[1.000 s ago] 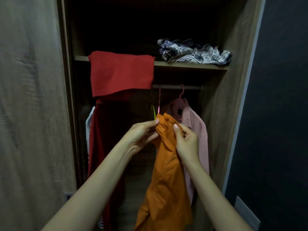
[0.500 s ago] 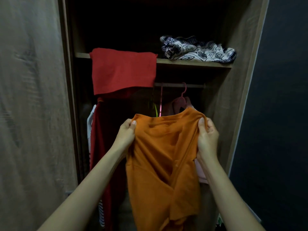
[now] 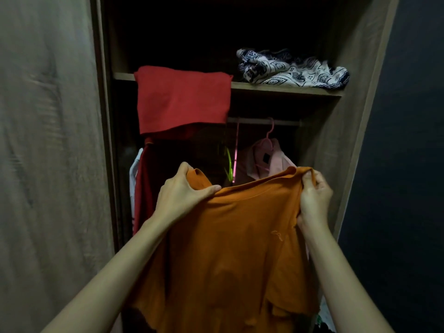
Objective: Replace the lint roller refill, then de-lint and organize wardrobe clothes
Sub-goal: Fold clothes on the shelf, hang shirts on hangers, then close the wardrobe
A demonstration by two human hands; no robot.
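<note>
The orange shirt (image 3: pixel 235 248) hung in front of the open wardrobe (image 3: pixel 346 145), stretched by its top edge between the two hands and falling below the bottom of the view. The left hand (image 3: pixel 185 195) was closed on the left shoulder, thumb laid along the neckline; the right hand (image 3: pixel 313 200) was closed on the right shoulder, its fingers (image 3: pixel 322 186) curled over bunched cloth. The held edge ran roughly level from side to side, its long axis nearly parallel to the rail (image 3: pixel 264 121) above and behind it. The green hanger (image 3: pixel 229 169), apparently empty, hung just beyond the neckline, between the hands and nearer the left one; the pink garment (image 3: pixel 271 159) hung behind the right shoulder. The shirt looked plain, soft and lightly creased, with a ribbed round collar and a small mark at the chest. No lint roller was in view. Hanging probably came next.
</note>
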